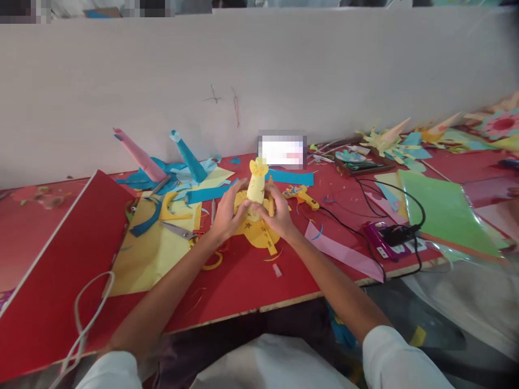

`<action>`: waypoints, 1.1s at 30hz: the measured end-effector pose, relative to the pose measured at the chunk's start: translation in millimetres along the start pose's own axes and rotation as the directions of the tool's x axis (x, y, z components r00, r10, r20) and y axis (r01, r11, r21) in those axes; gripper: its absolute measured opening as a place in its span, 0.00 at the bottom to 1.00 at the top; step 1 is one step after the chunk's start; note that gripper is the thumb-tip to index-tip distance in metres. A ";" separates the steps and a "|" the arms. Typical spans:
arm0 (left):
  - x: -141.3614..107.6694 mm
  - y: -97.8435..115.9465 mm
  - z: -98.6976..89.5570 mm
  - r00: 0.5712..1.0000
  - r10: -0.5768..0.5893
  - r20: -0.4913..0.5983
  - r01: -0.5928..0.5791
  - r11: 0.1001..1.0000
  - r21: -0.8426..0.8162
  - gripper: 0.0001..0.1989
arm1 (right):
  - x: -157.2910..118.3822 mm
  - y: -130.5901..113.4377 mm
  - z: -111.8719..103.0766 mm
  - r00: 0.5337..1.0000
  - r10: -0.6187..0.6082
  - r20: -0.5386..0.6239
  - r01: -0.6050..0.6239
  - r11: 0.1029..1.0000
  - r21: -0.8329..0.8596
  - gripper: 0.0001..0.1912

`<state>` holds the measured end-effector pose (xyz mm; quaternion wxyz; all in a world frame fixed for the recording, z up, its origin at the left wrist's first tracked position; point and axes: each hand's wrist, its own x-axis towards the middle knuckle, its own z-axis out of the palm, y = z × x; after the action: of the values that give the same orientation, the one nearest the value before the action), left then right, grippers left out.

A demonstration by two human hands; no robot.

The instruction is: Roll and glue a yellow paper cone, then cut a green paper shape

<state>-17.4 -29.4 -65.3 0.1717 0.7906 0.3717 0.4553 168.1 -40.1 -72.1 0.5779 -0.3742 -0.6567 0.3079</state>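
Upright between my hands stands a yellow paper cone [255, 187] with a ruffled top and brown marks. My left hand [227, 213] curves round its left side, thumb pressed to the lower part. From the other side my right hand [279, 213] grips it, thumb near the other thumb. Under the cone a rounded yellow paper base [253, 236] with brown stars lies on the red table, and a starred strip [268, 241] sticks out towards me. A yellow glue gun [302, 196] lies just right of my right hand. Scissors [177, 231] with yellow handles rest left of the base, partly behind my left forearm.
Pink [140, 155] and blue paper cones [188, 155] stand at the back left. A red board [68, 254] rises at the left, near a looped white cable [77, 308]. Black cords run to a purple power strip [377, 237]; a green sheet [446, 210] lies beyond it.
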 end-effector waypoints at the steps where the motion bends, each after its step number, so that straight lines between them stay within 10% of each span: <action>1: -2.1 -0.7 0.4 1.000 -0.007 -0.012 0.007 1.000 0.005 0.28 | 1.0 -1.4 1.8 0.999 -0.009 -0.032 0.009 1.000 0.000 0.24; 6: -13.2 -8.4 12.1 0.994 -0.082 0.076 0.071 0.988 0.138 0.30 | 6.1 5.8 10.5 0.992 -0.025 -0.123 0.019 0.999 -0.050 0.27; 15: -19.6 -17.9 19.8 0.952 -0.292 0.090 0.274 0.946 0.174 0.24 | -4.7 32.1 12.6 0.997 -0.029 0.070 0.033 0.998 -0.061 0.28; 33: -24.4 -14.4 19.4 0.965 -0.245 0.092 0.163 0.837 0.522 0.21 | -3.3 49.4 2.0 0.986 -0.078 0.148 0.124 0.934 -0.335 0.25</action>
<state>-14.7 -36.7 -98.7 0.0324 0.7964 0.5466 0.2567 173.1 -16.6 -115.5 0.4740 -0.4134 -0.7556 0.1830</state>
